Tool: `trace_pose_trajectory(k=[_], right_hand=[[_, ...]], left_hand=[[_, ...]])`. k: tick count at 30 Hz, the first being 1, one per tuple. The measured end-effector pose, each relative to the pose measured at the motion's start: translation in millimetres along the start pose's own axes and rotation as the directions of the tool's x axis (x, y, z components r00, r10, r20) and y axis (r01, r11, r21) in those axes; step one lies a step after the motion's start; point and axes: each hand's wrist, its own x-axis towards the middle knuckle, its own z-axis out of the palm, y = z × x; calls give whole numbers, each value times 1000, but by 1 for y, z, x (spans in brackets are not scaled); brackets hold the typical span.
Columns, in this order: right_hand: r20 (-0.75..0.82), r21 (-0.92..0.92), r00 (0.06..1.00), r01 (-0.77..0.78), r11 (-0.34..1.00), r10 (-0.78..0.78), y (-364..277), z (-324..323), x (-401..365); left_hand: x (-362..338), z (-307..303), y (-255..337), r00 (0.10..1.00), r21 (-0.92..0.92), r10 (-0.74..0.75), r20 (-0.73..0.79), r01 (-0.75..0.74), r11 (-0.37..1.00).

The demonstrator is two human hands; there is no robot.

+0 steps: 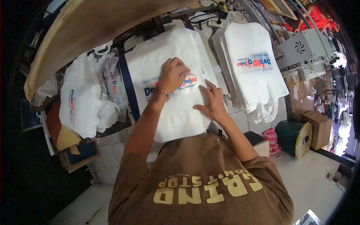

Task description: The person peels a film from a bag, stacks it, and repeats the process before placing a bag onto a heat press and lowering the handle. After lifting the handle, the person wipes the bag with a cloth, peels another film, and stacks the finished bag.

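A white printed bag (176, 123) lies spread on the work surface in front of me, with blue and red "DepED" lettering across it. My left hand (173, 77), a bracelet at its wrist, is on the bag's upper middle, covering part of the print. Its fingers are bent and close together against the material; the fingertips are partly hidden. Lower and to the right, my right hand (213, 100) rests on the bag's right side with thumb and fingers apart. A dark blue edge (129, 90) shows under the bag's left side.
A stack of similar white bags (251, 45) stands to the right. More bags (80, 97), some in clear plastic, lie at the left. A curved tan board (75, 33) overhangs the upper left. A grey machine (300, 48), green spool (290, 137) and cardboard box (318, 127) are farther right.
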Motion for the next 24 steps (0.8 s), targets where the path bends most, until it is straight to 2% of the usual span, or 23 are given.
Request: trace_pose_trajectory(k=[1, 4, 5, 9, 14, 16, 24], right_hand=[[1, 3, 1000, -2, 1000, 2, 0, -1, 0], [-1, 29, 1000, -6, 1000, 6, 0, -2, 1], [1, 33, 1000, -13, 999, 13, -1, -2, 1], [9, 37, 1000, -6, 999, 6, 0, -2, 1], [10, 47, 999, 31, 998, -31, 1, -2, 2], [42, 48, 998, -39, 998, 37, -1, -2, 1], [53, 61, 998, -41, 997, 38, -6, -4, 2]], left_hand=[[-6, -2, 6, 995, 23, 53, -86, -52, 998], [-33, 1, 18, 986, 77, 61, -152, -50, 996], [-41, 5, 21, 979, 12, 47, -199, -45, 999], [-64, 6, 32, 955, 39, 38, -295, -28, 999], [-91, -4, 36, 955, 20, -13, -296, 20, 1000], [-101, -9, 37, 957, 10, -32, -287, 37, 999], [-134, -13, 38, 950, -68, -84, -302, 67, 995]])
